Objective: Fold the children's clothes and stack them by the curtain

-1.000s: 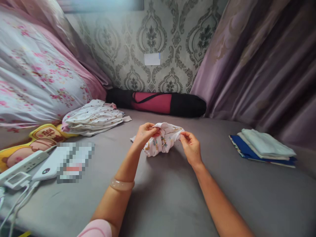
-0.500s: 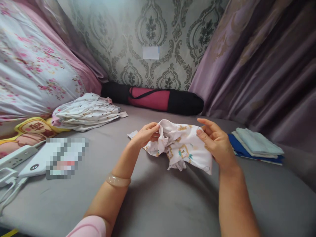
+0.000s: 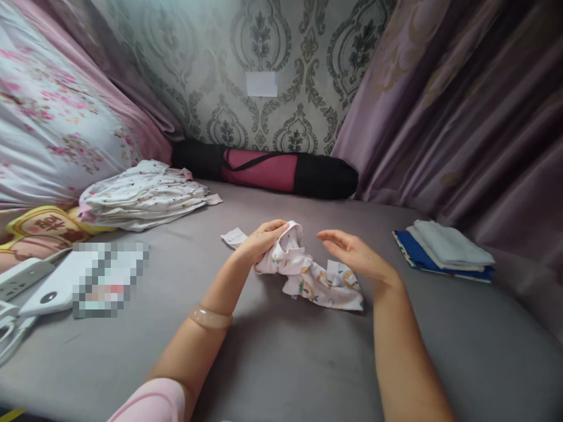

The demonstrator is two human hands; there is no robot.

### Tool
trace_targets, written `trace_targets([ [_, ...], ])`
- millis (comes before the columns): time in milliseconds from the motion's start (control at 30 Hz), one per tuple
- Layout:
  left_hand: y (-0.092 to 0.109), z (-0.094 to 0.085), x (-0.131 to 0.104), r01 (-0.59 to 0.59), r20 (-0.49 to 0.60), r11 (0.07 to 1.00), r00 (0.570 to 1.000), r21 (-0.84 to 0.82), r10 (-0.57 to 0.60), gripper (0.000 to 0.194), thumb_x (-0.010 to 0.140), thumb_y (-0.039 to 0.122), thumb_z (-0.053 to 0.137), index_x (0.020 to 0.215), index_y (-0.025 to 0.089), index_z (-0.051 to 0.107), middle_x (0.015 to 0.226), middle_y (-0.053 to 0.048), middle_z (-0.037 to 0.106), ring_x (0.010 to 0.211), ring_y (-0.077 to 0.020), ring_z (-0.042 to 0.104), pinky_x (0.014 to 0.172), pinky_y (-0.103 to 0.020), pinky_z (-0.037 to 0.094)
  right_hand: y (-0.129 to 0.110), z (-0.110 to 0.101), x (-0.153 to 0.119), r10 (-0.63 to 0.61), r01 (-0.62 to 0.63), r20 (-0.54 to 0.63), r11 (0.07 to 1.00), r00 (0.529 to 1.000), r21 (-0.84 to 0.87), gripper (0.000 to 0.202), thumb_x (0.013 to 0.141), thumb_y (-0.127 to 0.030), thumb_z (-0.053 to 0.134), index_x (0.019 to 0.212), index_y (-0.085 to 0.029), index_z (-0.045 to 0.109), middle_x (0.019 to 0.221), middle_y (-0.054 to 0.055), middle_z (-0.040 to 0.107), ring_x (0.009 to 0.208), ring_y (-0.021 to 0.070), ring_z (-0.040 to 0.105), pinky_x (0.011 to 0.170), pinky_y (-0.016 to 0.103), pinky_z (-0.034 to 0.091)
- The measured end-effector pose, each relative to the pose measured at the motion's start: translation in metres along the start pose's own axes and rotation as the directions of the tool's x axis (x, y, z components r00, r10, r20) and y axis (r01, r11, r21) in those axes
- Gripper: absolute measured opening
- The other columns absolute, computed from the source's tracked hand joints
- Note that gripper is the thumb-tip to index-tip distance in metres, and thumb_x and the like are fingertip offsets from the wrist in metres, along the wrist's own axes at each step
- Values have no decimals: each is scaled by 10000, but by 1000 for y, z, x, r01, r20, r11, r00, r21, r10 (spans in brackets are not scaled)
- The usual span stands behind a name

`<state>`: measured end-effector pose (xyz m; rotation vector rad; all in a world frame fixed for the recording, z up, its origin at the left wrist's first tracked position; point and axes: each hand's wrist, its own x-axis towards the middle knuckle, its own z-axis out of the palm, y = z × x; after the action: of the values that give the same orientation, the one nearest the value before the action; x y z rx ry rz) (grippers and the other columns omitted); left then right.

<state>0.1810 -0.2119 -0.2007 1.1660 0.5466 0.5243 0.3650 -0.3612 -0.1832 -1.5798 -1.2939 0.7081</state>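
Apparently the printed garment [image 3: 314, 284], mid-frame, is being arranged: the left hand [image 3: 264, 241] grips it beside its opening; the right hand [image 3: 357, 255] hovers nearby, fingers parted and empty. Spreading it seems to call for a right-hand hold.

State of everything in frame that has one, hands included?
White printed garment: crumpled, not folded
Left hand: closed on the garment
Right hand: open, not gripping
Folded cloth stack: folded flat, layered
Clothes pile: loosely heaped
Long black-and-pink bag: lying lengthwise by the wall
Power strip: partly out of frame, power state unclear
Right-side purple curtain: hanging in folds
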Motion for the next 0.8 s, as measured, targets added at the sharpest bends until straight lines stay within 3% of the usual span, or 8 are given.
trace_targets([
  [100, 3, 3, -3, -8, 35, 999, 999, -32, 9, 387, 620, 457, 807, 825, 163, 661, 664, 29, 605, 535, -70, 509, 500, -172, 378, 9, 20, 8, 2, -9, 62, 994, 998, 106, 394, 760, -421, 686, 1099, -221, 674, 1168, 90, 675, 1092, 240, 622, 945, 409, 499],
  [200, 4, 2, -4, -17, 49, 999, 999, -29, 18, 388, 626, 458, 804, 837, 159, 674, 689, 12, 630, 557, -83, 535, 517, -182, 397, 15, 34, 11, 27, -53, 177, 989, 984, 142, 452, 751, -419, 700, 1146, -207, 643, 1115, 86, 689, 1009, 220, 650, 904, 383, 516],
  [333, -4, -9, 4, 5, -4, 999, 1000, 53, -4, 337, 649, 457, 782, 799, 170, 689, 657, 0, 637, 534, -99, 536, 494, -201, 392, 14, 32, 10, 49, -69, 214, 994, 976, 86, 334, 807, -447, 639, 1006, -180, 672, 928, 45, 703, 837, 179, 650, 736, 292, 525],
  [500, -17, -23, 13, 47, -118, 992, 993, 118, -33, 374, 636, 504, 779, 741, 162, 668, 621, -16, 642, 511, -116, 544, 463, -209, 386, 12, 11, 9, 54, -52, -32, 997, 998, 58, 348, 811, -494, 619, 972, -189, 662, 893, 28, 688, 758, 156, 620, 640, 244, 490],
  [633, -18, -23, 14, 126, 48, 989, 990, 71, -130, 513, 664, 621, 721, 836, 144, 642, 642, -40, 659, 533, -133, 596, 507, -221, 429, 19, -4, 11, 73, -59, -244, 996, 967, 67, 395, 774, -518, 648, 999, -195, 673, 929, 48, 704, 786, 174, 635, 648, 252, 491],
  [733, -15, -22, 12, 156, 179, 987, 971, 27, -159, 547, 705, 649, 674, 876, 133, 624, 696, -62, 673, 584, -136, 624, 589, -247, 481, 27, -8, 12, 118, -103, -305, 993, 945, 65, 440, 751, -540, 657, 1016, -190, 675, 880, 49, 713, 716, 174, 634, 600, 260, 483],
  [800, -12, -21, 9, 113, 220, 991, 968, 70, -125, 498, 724, 603, 686, 884, 134, 625, 748, -66, 678, 640, -133, 637, 636, -248, 492, 30, -7, 13, 151, -127, -329, 988, 932, 92, 460, 731, -550, 667, 1009, -184, 676, 819, 47, 714, 660, 173, 627, 565, 263, 474],
])
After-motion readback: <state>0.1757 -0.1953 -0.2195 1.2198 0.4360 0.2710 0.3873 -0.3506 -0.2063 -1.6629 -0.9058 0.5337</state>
